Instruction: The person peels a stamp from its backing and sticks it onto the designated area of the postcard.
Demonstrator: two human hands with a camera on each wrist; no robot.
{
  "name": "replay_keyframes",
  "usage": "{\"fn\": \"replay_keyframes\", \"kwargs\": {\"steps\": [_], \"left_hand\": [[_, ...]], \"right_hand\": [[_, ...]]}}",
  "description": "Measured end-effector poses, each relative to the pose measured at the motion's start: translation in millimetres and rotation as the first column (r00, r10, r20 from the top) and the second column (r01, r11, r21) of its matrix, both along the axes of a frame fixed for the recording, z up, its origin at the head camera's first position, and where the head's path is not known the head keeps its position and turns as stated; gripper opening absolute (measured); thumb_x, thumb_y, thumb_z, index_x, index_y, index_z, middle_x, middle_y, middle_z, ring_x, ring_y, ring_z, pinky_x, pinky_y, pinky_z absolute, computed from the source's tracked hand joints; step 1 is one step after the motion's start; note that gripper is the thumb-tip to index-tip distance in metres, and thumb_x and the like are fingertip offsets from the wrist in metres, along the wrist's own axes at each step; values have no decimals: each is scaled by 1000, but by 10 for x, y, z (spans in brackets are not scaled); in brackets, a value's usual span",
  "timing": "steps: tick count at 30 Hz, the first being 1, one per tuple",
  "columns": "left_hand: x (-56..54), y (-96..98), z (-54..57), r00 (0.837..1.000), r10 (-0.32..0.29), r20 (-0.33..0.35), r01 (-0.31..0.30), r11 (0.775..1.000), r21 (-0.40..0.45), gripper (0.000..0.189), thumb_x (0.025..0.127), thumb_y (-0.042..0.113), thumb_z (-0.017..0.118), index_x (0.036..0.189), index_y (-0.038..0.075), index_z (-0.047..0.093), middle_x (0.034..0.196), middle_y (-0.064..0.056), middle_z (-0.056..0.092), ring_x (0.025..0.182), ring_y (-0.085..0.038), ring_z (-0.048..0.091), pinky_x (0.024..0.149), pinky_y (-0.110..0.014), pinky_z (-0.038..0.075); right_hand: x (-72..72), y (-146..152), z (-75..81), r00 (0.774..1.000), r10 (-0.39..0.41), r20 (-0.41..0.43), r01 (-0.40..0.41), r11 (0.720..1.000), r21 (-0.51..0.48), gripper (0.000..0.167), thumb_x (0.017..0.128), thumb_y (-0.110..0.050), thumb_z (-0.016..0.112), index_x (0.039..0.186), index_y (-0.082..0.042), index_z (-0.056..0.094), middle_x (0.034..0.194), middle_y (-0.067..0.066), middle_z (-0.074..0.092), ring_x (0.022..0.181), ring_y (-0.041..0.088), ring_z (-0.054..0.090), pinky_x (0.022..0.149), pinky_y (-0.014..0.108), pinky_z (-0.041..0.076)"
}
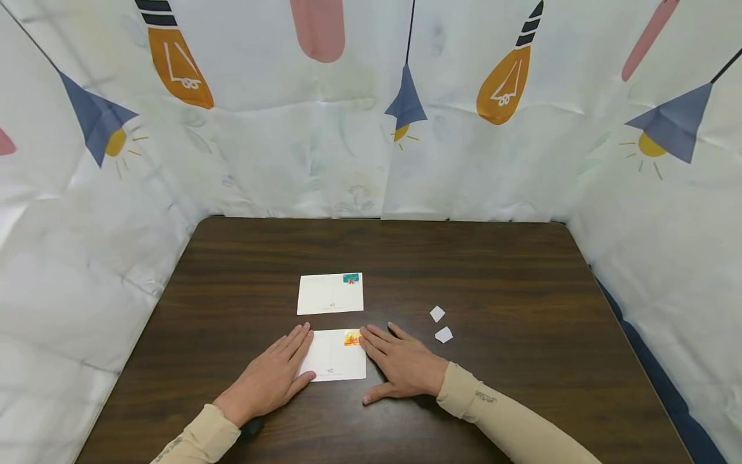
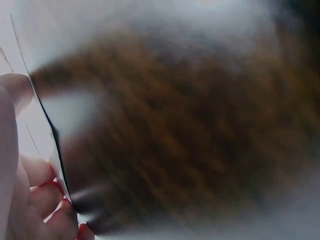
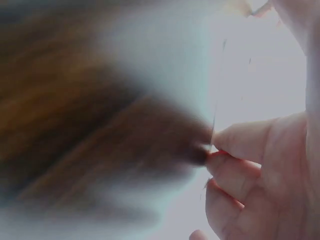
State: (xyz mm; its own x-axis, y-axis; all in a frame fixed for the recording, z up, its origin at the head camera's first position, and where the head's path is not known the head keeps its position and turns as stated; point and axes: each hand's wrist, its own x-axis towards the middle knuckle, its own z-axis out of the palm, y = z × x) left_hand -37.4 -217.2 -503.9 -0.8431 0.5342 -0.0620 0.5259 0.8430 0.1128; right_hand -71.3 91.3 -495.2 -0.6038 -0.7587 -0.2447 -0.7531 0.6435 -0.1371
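A white postcard (image 1: 333,357) with an orange stamp (image 1: 351,338) in its upper right corner lies flat on the dark wooden table (image 1: 493,277). My left hand (image 1: 269,374) rests along its left edge, fingers straight and thumb on the lower left corner. At the opposite side, my right hand (image 1: 400,361) touches the right edge with its fingertips by the stamp, while the thumb lies apart on the table. Just beyond is a second white postcard (image 1: 327,296) bearing a blue-green stamp (image 1: 350,278). Both wrist views are blurred and show fingers against the table.
Two small white paper pieces (image 1: 437,314) lie to the right, past my right hand. White cloth (image 1: 348,161) printed with lamps and bulbs hangs around the table's back and sides. A small dark object (image 1: 252,426) shows beneath my left wrist.
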Motion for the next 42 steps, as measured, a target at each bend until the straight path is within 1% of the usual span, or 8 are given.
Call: {"fn": "replay_keyframes", "kwargs": {"steps": [4,8,14,18,22,30,38,42], "left_hand": [[6,2,-1,1000,8,7,-8,1000,3,71,104,50,55,155,0,44,166,-17,39,154,-32,41,121,-47,43],[9,2,-3,1000,7,-2,-7,1000,9,70,105,49,55,155,0,44,166,-17,39,154,-32,42,121,-47,43],[17,0,-11,1000,4,-5,-4,1000,14,71,105,49,54,155,1,43,166,-17,39,154,-32,41,121,-47,43],[22,3,-6,1000,5,-15,-4,1000,10,71,105,49,55,155,0,43,166,-17,39,154,-32,42,121,-47,43],[23,18,10,1000,-1,-29,1,1000,6,71,104,48,56,155,0,44,166,-17,40,153,-32,43,120,-47,44],[24,26,24,1000,3,-18,-4,1000,-10,72,104,49,57,154,-1,44,166,-17,39,153,-32,42,121,-46,43],[5,22,13,999,11,31,-11,1000,9,73,104,50,55,156,0,42,167,-17,37,154,-33,40,121,-49,42],[5,22,25,998,18,52,-19,1000,13,73,104,50,56,156,0,42,167,-18,37,155,-34,40,122,-49,42]], "right_hand": [[-31,-75,6,999,27,-18,-28,998,-64,104,91,-81,47,165,-11,25,174,5,23,163,21,23,132,50,24],[-55,-190,-8,998,61,-29,-63,994,-89,103,92,-80,46,165,-10,24,174,7,22,163,22,22,131,49,26],[-63,-308,-49,997,73,-8,-73,995,-69,105,91,-80,48,165,-9,23,175,7,20,163,22,23,131,45,27],[-57,-311,-69,998,68,-7,-69,997,-43,108,90,-80,52,166,-10,21,176,6,17,163,20,21,132,48,25],[-49,-274,-57,998,58,3,-58,998,-13,109,89,-80,53,167,-13,17,177,2,13,164,17,18,132,52,23],[-30,-102,-32,1000,31,2,-31,999,42,110,87,-84,50,167,-16,16,177,-1,11,164,14,16,133,48,21],[-41,38,-28,999,45,3,-45,999,-16,107,90,-82,49,166,-13,21,176,3,18,163,19,21,133,48,22],[-88,211,15,999,13,45,-9,997,-80,102,92,-77,50,166,-12,23,175,6,20,163,21,22,132,50,23]]}}
